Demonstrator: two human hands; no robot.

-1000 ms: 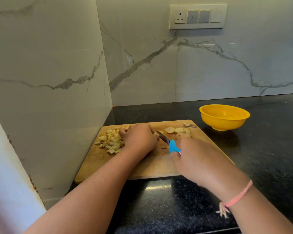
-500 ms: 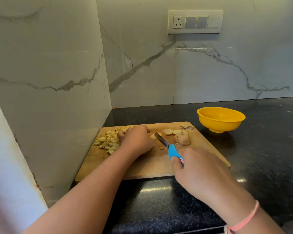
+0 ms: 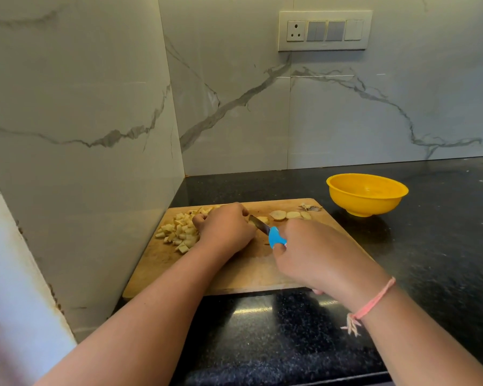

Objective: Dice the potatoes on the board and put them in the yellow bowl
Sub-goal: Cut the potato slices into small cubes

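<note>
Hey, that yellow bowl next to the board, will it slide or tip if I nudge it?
Probably light: the yellow bowl looks like thin plastic and appears empty. It may slide, since the black counter is glossy. Its foot is narrower than its rim, so a push on the rim could tip it.

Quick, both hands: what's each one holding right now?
Left hand: curled over a potato piece, holding it down.
Right hand: grips the knife.
</note>
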